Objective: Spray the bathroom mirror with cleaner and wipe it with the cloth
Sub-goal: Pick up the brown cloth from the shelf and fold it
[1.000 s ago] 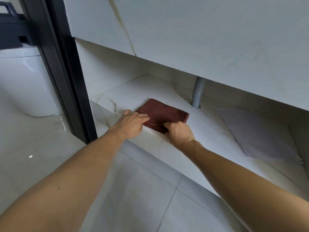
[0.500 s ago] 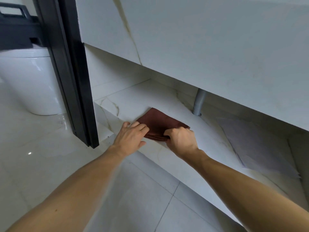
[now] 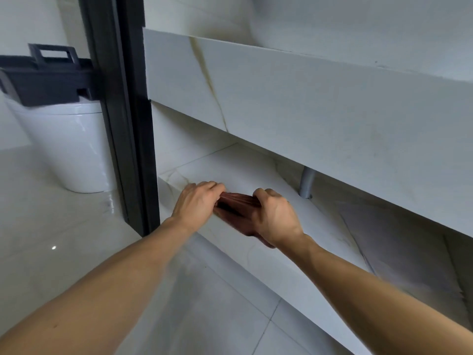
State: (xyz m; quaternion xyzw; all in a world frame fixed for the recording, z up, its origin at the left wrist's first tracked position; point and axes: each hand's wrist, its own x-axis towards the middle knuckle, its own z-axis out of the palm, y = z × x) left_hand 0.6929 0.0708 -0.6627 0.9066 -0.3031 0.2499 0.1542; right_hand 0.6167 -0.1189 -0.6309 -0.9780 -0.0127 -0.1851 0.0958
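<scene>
1. A folded dark red cloth [image 3: 234, 203] was held between two bare hands at the front edge of a low white marble shelf [image 3: 256, 172] under a vanity counter.
2. The left hand [image 3: 195, 203] was curled over the cloth's left end, its fingers bent down onto the fabric and gripping it.
3. The right hand [image 3: 275, 216] was clenched round the cloth's right end, with the thumb on top and part of the fabric seen hanging beneath the palm.
4. The cloth was bunched and creased between the two hands; whether it was touching the shelf could not be told.
5. A grey drain pipe [image 3: 307, 184] was seen rising from the shelf behind the right hand, near it but apart.
6. A flat pale grey sheet [image 3: 399, 242] was laid on the shelf farther right, well apart from the cloth.
7. A black door frame [image 3: 122, 111] was stood just left of the shelf.
8. Beyond the frame, a white toilet [image 3: 66, 147] was seen with a dark handled box [image 3: 43, 75] rested on top of it.
9. Glossy pale floor tiles [image 3: 210, 311] were spread beneath both forearms.
</scene>
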